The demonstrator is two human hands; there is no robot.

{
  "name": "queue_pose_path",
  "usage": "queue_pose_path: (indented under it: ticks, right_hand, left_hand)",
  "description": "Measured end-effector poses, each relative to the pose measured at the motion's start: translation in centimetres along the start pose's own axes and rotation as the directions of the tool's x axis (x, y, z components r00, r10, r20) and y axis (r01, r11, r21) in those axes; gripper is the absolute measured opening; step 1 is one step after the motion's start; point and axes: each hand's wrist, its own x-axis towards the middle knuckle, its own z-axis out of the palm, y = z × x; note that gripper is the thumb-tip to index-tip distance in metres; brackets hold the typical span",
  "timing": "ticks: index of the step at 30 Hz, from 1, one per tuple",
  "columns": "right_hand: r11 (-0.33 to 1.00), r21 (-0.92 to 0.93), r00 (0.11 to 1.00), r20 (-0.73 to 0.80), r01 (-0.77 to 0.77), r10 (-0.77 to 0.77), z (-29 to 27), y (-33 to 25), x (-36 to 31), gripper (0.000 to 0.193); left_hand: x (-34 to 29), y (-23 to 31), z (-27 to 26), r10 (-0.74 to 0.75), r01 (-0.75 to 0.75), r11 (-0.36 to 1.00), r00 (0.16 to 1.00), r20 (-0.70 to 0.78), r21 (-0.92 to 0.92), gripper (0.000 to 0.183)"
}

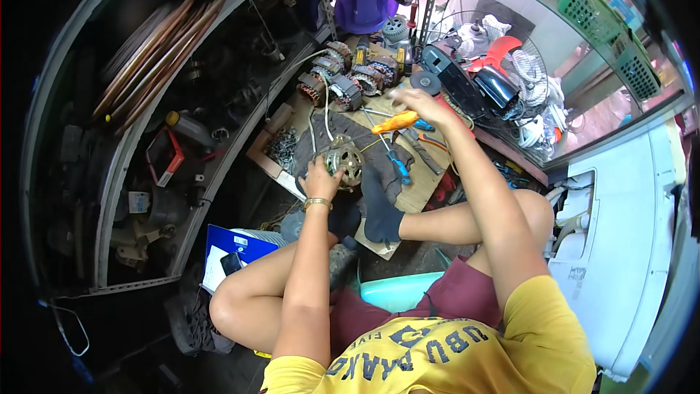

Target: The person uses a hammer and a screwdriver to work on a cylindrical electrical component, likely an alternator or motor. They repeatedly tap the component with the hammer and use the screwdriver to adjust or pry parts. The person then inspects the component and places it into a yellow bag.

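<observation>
Beyond a dark-socked foot (380,211), the left hand (321,179) grips the near-left side of a round metal motor (347,163) over a wooden board (419,195), while the right hand (425,108) is at an orange-handled tool (395,122), whether closed on it I cannot tell, with copper-wound cores (344,92) farther back.

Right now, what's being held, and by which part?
The left hand holds a round metal housing by its near side; the right hand is at an orange screwdriver's handle, its grip unclear.
</observation>
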Motion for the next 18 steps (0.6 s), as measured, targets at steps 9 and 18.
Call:
queue_pose_path:
  ticks: [9,18]
  right_hand:
    - [0.805,-0.203,0.584,0.593,-0.557,0.554,-0.3,-9.5,-3.7,0.067]
    - [0.928,-0.321,0.810,0.482,-0.191,0.333,-12.6,2.9,-18.8,0.085]
  left_hand:
    - [-2.2,0.6,-0.9,0.136,-0.136,0.987,0.991,0.008,0.088,0.074]
    - [-2.8,5.1,1.4,0.191,-0.208,0.970,0.973,-0.132,-0.128,0.068]
